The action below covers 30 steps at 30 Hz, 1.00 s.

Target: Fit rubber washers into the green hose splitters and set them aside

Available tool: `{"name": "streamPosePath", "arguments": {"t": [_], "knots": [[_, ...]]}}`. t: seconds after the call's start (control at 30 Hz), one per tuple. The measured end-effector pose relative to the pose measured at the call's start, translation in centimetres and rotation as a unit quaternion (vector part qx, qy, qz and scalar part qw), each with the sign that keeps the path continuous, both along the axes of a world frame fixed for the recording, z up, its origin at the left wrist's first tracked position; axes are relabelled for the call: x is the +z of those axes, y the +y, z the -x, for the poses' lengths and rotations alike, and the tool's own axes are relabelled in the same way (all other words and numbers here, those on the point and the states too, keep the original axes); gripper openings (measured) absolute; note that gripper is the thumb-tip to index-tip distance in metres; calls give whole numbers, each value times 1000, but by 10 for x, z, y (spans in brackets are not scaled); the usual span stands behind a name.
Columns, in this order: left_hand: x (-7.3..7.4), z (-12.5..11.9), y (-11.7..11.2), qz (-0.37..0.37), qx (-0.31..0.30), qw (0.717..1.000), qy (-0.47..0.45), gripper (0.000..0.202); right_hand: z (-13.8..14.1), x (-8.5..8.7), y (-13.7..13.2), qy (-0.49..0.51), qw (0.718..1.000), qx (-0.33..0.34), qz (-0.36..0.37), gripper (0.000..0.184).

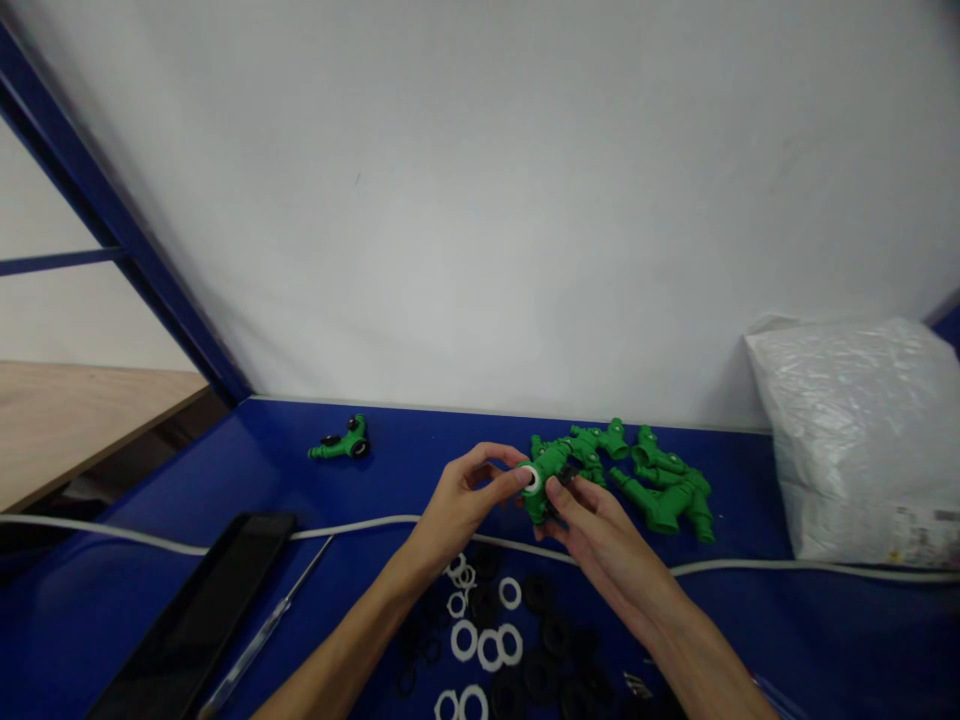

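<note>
Blue tabletop (pixel 225 470) against a plain white wall: a person's two bare hands meet over the middle of the work surface. The left hand (pixel 461 500) pinches a white ring (pixel 530 479) with thumb and fingertips, pressing it at the open end of a green plastic fitting (pixel 551 465). The right hand (pixel 600 535) grips that same fitting from below and the right, fingers closed around its body. The fitting is held just above the tabletop, right beside a pile of similar green fittings (pixel 660 480) lying to the far right. One more green fitting with black caps (pixel 341 443) sits alone at the far left. Near the forearms, loose white rings (pixel 487 640) and black rings (pixel 551 630) are scattered together. A white cable (pixel 150 535) runs across the tabletop from left to right, passing under the hands. A dark tablet (pixel 202 610) and a screwdriver (pixel 270 625) lie at near left. A white plastic bag (pixel 862 440) rests at the right.
</note>
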<state>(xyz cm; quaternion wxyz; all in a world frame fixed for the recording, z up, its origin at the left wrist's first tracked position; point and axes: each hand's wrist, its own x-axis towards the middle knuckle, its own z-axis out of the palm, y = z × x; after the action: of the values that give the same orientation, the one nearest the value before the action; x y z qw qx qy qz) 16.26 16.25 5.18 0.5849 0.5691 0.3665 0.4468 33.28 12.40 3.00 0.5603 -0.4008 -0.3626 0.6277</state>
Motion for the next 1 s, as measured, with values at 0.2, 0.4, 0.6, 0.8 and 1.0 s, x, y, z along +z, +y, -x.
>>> {"name": "streamPosePath", "arguments": {"t": [0.2,0.4,0.6,0.8,1.0], "knots": [[1,3,-1,-2,-21,1000,8,32,1,2,0,9,1000,15,1,37],[4,3,-2,-63,11,997,52,26,1,2,-1,-10,1000,5,0,38],[5,4,-3,-102,35,989,102,24,2,0,0,-60,998,-24,-8,42],[3,7,-1,-50,-17,995,88,34,2,3,0,-51,999,-15,-9,42],[-5,4,0,-44,20,997,68,34,5,1,0,-43,999,-29,-2,41]]}}
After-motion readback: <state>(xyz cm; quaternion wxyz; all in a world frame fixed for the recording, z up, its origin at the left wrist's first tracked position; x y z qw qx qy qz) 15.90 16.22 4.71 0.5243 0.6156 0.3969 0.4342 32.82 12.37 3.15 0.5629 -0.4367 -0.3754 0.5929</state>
